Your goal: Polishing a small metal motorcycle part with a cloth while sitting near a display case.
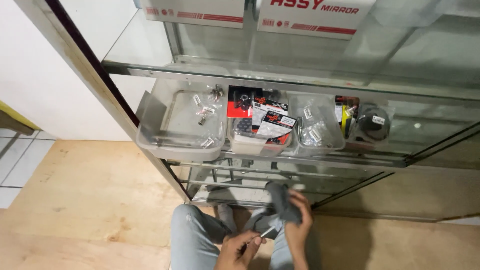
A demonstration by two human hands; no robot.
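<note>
Below the glass shelf (280,82) of a display cabinet, the person's two hands meet just above their own knees in pale jeans (192,235). The right hand (299,220) is wrapped around a dark grey cloth (281,200), whose upper end sticks up past the fingers toward the cabinet's lower rails. The left hand (241,250) pinches one end of a thin, pale, stick-like piece (267,232) between thumb and fingers; its other end points up at the right hand and reaches the lower edge of the cloth. What that piece is cannot be told, being too small and blurred. Under the glass shelf stand three clear plastic trays in a row. The large tray (150,135) at the left end holds a few small bagged metal parts. The middle tray (242,145) is stacked with red, black and white carded packets. The third tray (335,142), to its right, holds more small bags of hardware. Right of that tray lies a round black part in a clear bag (374,122). On top of the glass shelf sit two white cartons with red stripes (315,15). A light plywood floor (85,200) spreads left of the cabinet's frame.
</note>
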